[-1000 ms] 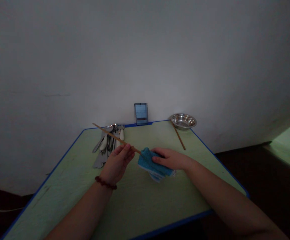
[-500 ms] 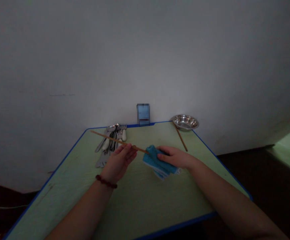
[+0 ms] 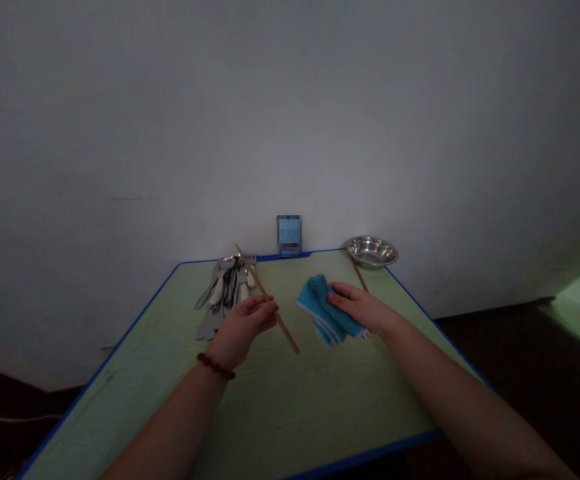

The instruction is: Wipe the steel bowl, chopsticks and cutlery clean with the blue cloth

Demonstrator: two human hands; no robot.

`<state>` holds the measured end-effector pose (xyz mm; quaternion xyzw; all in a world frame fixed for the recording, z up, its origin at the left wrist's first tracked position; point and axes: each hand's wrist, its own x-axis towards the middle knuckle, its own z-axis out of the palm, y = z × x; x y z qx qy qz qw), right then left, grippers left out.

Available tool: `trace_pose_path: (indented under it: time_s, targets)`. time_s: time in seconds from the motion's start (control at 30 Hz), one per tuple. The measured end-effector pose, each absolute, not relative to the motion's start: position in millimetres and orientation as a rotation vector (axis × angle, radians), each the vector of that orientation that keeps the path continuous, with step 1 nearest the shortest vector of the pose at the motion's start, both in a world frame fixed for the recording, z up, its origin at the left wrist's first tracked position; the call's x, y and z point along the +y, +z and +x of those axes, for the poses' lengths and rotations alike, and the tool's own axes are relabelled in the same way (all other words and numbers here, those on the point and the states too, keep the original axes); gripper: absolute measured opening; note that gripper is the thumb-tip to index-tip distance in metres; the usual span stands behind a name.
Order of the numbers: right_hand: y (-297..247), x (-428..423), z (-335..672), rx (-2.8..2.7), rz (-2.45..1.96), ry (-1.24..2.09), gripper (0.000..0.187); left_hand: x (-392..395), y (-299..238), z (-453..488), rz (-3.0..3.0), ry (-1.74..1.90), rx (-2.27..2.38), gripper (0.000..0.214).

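My left hand (image 3: 243,327) is shut on a thin wooden chopstick (image 3: 256,280), which slants across my palm from the far left to the near right. Its tip is clear of the folded blue cloth (image 3: 326,312). My right hand (image 3: 361,311) grips that cloth from above, with the fingers over its top fold. A second wooden chopstick (image 3: 359,275) lies on the table past my right fingers, partly hidden by them. A dark bead bracelet (image 3: 215,366) circles my left wrist.
A bunch of metal spoons, forks and knives (image 3: 225,293) lies at the far left of the green, blue-edged table (image 3: 290,407). A steel bowl (image 3: 371,252) stands at the far right corner. A blurred blue rectangular object (image 3: 289,235) stands behind the far edge, against the wall.
The chopstick in my left hand has swung from nearly level to a steep slant and has left the cloth. My right hand and the cloth have shifted slightly away from me.
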<state>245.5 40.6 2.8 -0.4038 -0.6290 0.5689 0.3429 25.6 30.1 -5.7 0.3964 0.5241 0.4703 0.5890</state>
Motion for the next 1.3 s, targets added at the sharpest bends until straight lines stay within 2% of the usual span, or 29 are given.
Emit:
trace_pose_path:
  time_s: [0.4,0.67,0.83,1.1,1.3]
  targets:
    - [7.8,25.8,287.9,-1.511,-1.191,1.358,0.033,35.0,-18.0,41.8,1.076,0.906,1.268,0.033]
    - [-8.7,12.0,336.4,-1.392,-1.311,1.154,0.044,57.3,-27.2,73.2,1.179,0.771,1.366,0.019]
    - [-30.4,5.2,354.7,-1.450,-1.421,0.780,0.042,82.7,-36.9,109.1,1.263,0.738,1.410,0.012]
    - [-37.8,4.5,363.9,-1.348,-1.423,0.630,0.039,122.4,-51.6,149.0,1.532,0.564,1.554,0.017]
    - [-37.2,5.7,364.4,-1.322,-1.415,0.584,0.040,138.4,-43.2,174.2,1.746,0.368,1.651,0.020]
